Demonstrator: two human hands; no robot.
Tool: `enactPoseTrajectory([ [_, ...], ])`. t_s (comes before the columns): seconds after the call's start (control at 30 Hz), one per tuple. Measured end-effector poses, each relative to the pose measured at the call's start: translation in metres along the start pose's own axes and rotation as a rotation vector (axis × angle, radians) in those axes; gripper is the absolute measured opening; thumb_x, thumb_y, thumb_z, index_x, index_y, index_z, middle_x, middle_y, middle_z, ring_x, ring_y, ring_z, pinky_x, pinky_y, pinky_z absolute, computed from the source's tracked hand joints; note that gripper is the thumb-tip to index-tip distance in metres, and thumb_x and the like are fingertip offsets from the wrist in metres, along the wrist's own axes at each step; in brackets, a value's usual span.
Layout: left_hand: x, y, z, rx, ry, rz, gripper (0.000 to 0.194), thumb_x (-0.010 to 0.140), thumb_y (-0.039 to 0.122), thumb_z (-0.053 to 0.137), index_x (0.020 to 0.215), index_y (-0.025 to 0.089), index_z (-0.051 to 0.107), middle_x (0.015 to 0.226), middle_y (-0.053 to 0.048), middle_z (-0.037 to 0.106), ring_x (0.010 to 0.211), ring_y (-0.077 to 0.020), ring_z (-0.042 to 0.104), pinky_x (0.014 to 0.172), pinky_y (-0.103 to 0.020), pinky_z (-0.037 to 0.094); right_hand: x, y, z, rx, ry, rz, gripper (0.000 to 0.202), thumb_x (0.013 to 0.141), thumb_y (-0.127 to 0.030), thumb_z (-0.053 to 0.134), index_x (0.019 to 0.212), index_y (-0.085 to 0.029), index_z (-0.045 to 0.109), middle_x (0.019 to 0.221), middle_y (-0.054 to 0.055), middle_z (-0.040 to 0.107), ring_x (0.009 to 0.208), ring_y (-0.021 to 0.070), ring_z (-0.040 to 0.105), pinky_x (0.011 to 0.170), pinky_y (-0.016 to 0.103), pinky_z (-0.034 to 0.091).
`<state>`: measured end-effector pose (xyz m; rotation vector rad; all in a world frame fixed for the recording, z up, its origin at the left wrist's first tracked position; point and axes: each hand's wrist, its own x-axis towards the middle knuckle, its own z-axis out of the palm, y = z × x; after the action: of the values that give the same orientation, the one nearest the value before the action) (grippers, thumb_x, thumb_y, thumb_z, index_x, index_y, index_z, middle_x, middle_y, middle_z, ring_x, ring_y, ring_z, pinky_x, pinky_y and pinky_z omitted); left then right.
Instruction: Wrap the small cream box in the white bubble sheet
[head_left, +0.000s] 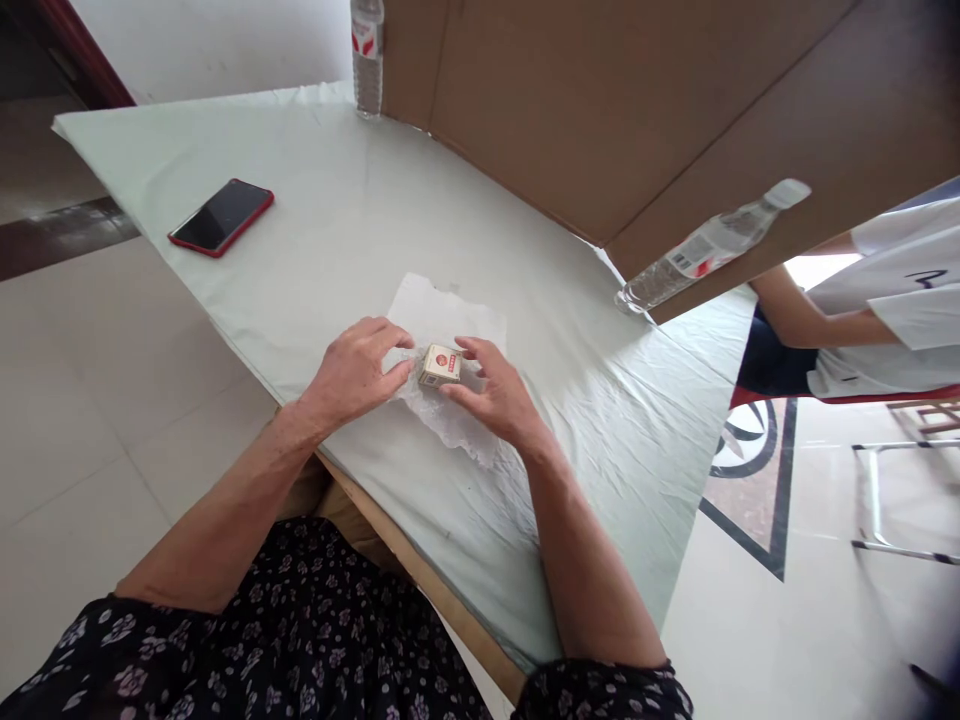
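Observation:
A small cream box (440,365) with a red emblem lies on a crumpled sheet of thin white paper (427,305), which is spread on the pale green tablecloth (315,200). My left hand (365,368) is just left of the box, thumb and fingers apart, with nothing held. On the box's other side my right hand (495,388) curves around its right end, fingers apart. Its fingertips are very near the box; whether they touch it cannot be made out.
A phone (223,216) in a red case lies at the far left of the table. Tall cardboard panels (525,100) stand along the back, with one water bottle (367,60) upright and another (705,250) beside them. A person in white (862,300) sits at the right.

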<state>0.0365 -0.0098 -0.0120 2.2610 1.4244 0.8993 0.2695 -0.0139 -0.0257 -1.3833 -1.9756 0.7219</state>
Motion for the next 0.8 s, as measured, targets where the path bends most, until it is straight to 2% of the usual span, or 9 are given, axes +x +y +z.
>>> enactPoseTrajectory([
  [0.1, 0.001, 0.000, 0.003, 0.036, -0.226, 0.042, 0.024, 0.086, 0.030, 0.060, 0.107, 0.021, 0.069, 0.102, -0.005, 0.073, 0.090, -0.0217, 0.068, 0.079, -0.034, 0.054, 0.001, 0.006, 0.003, -0.078, -0.029, -0.015, 0.047, 0.081, -0.032, 0.069, 0.127, -0.024, 0.064, 0.132, 0.010, 0.069, 0.117, 0.0279, 0.064, 0.103, 0.046, 0.048],
  [0.17, -0.003, -0.001, 0.008, 0.077, -0.291, 0.065, 0.031, 0.085, 0.033, 0.064, 0.114, 0.022, 0.069, 0.111, -0.007, 0.071, 0.098, -0.0243, 0.067, 0.083, -0.036, 0.055, 0.001, 0.012, -0.008, -0.110, -0.002, 0.010, 0.042, 0.079, -0.031, 0.068, 0.120, -0.023, 0.067, 0.124, 0.009, 0.073, 0.111, 0.0272, 0.067, 0.102, 0.046, 0.049],
  [0.27, -0.010, -0.002, 0.014, 0.148, -0.316, 0.109, 0.039, 0.082, 0.036, 0.070, 0.118, 0.020, 0.070, 0.126, -0.011, 0.066, 0.114, -0.0301, 0.061, 0.094, -0.042, 0.053, 0.001, 0.024, -0.040, -0.114, 0.127, 0.114, 0.044, 0.075, -0.035, 0.070, 0.117, -0.020, 0.067, 0.116, 0.010, 0.074, 0.101, 0.0259, 0.069, 0.095, 0.045, 0.051],
  [0.4, -0.014, -0.001, 0.019, 0.233, -0.344, 0.119, 0.038, 0.082, 0.039, 0.071, 0.113, 0.017, 0.073, 0.130, -0.013, 0.065, 0.113, -0.0328, 0.058, 0.096, -0.046, 0.051, -0.002, 0.049, -0.075, -0.126, 0.308, 0.295, 0.050, 0.070, -0.038, 0.071, 0.114, -0.017, 0.067, 0.107, 0.012, 0.074, 0.096, 0.0263, 0.068, 0.089, 0.045, 0.052],
  [0.47, -0.014, -0.001, 0.019, 0.273, -0.339, 0.104, 0.038, 0.082, 0.038, 0.071, 0.112, 0.016, 0.073, 0.130, -0.014, 0.065, 0.112, -0.0337, 0.057, 0.096, -0.047, 0.051, -0.006, 0.063, -0.085, -0.128, 0.347, 0.394, 0.052, 0.067, -0.039, 0.071, 0.114, -0.016, 0.066, 0.104, 0.012, 0.074, 0.094, 0.0267, 0.068, 0.089, 0.047, 0.052],
  [0.53, -0.013, -0.003, 0.017, 0.308, -0.337, 0.088, 0.037, 0.081, 0.038, 0.071, 0.111, 0.016, 0.073, 0.130, -0.014, 0.066, 0.112, -0.0345, 0.057, 0.095, -0.048, 0.051, -0.011, 0.075, -0.091, -0.127, 0.310, 0.464, 0.054, 0.066, -0.039, 0.071, 0.114, -0.016, 0.066, 0.101, 0.012, 0.074, 0.092, 0.0275, 0.068, 0.089, 0.049, 0.053],
  [0.63, -0.012, -0.008, 0.012, 0.334, -0.335, 0.087, 0.036, 0.080, 0.039, 0.071, 0.110, 0.019, 0.073, 0.128, -0.014, 0.066, 0.113, -0.0353, 0.058, 0.096, -0.049, 0.051, -0.017, 0.082, -0.098, -0.190, 0.212, 0.432, 0.058, 0.066, -0.046, 0.074, 0.116, -0.018, 0.067, 0.112, 0.014, 0.073, 0.103, 0.0321, 0.067, 0.095, 0.053, 0.051],
  [0.73, -0.012, -0.011, 0.005, 0.316, -0.329, 0.071, 0.036, 0.080, 0.035, 0.068, 0.112, 0.019, 0.073, 0.129, -0.013, 0.067, 0.115, -0.0340, 0.059, 0.097, -0.046, 0.052, -0.016, 0.070, -0.100, -0.278, 0.295, 0.335, 0.061, 0.070, -0.053, 0.073, 0.121, -0.020, 0.067, 0.130, 0.017, 0.067, 0.117, 0.0349, 0.063, 0.098, 0.055, 0.049],
  [0.8, -0.012, -0.012, 0.003, 0.300, -0.293, 0.009, 0.037, 0.082, 0.031, 0.064, 0.115, 0.018, 0.072, 0.123, -0.013, 0.068, 0.111, -0.0323, 0.061, 0.094, -0.045, 0.054, -0.012, 0.056, -0.097, -0.257, 0.319, 0.288, 0.051, 0.077, -0.049, 0.068, 0.119, -0.019, 0.068, 0.121, 0.015, 0.071, 0.106, 0.0308, 0.067, 0.093, 0.052, 0.053],
])
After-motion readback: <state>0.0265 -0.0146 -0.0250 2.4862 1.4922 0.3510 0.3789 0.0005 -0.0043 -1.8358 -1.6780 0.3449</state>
